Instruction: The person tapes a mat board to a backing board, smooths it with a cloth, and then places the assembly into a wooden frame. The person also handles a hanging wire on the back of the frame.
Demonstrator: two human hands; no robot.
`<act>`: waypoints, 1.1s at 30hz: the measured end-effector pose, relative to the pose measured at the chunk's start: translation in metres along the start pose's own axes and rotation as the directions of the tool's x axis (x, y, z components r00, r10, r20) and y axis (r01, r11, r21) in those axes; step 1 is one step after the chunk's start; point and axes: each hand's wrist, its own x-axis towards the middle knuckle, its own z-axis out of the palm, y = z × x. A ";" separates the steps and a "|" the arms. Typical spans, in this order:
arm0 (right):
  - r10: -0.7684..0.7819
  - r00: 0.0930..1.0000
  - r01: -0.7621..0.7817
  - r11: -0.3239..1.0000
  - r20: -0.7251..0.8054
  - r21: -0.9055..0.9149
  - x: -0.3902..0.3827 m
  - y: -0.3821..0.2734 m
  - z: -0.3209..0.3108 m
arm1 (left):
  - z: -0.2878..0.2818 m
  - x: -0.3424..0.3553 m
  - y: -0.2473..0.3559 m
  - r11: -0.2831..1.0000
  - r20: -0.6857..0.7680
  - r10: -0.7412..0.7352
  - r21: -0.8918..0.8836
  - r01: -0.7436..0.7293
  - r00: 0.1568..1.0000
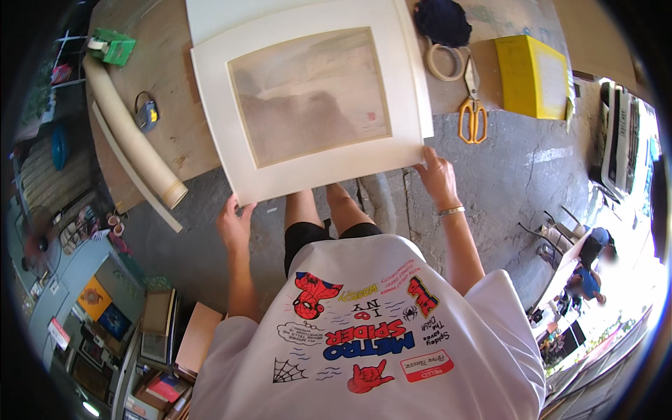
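Observation:
A landscape picture [308, 98] in soft brown tones sits behind a wide white mat [210, 105] with a bevelled window. Pinched between thumb and fingers of my left hand [236, 220] is the mat's near left corner. My right hand [439, 178], with a bracelet at its wrist, grips the near right corner, its fingers partly hidden beneath. Under the matted picture, more white board [238, 15] shows at the far side and along the right edge. The near edge of the mat reaches out past the table [171, 98] toward me.
Left on the table are a long cardboard tube [133, 129], a tape measure [146, 113] and a green tape dispenser [115, 47]. At right lie orange-handled scissors [472, 105], a masking tape roll [445, 63], dark cloth [442, 22] and a yellow box [532, 77]. Frames [157, 329] lean lower left.

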 end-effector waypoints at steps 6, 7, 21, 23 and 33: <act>0.022 0.995 -0.015 0.997 0.093 -0.081 0.005 -0.002 -0.015 | 0.000 -0.004 -0.006 0.997 0.018 -0.058 -0.045 0.058 0.998; 0.004 0.992 0.007 0.996 0.124 -0.089 0.014 0.000 -0.031 | -0.001 -0.008 -0.009 0.998 -0.004 -0.041 -0.047 0.041 0.999; -0.221 0.908 0.167 0.970 -0.356 -0.177 0.128 0.000 -0.079 | -0.046 0.011 0.093 0.952 0.116 0.069 -0.306 -0.030 0.991; -0.216 0.896 0.268 0.960 -0.389 0.086 0.092 -0.031 -0.083 | -0.028 0.010 0.115 0.841 0.198 0.086 -0.540 0.035 0.977; -0.548 0.825 0.434 0.770 0.136 0.468 -0.043 -0.123 -0.065 | 0.029 -0.015 0.190 0.160 0.454 0.016 -0.881 0.446 0.891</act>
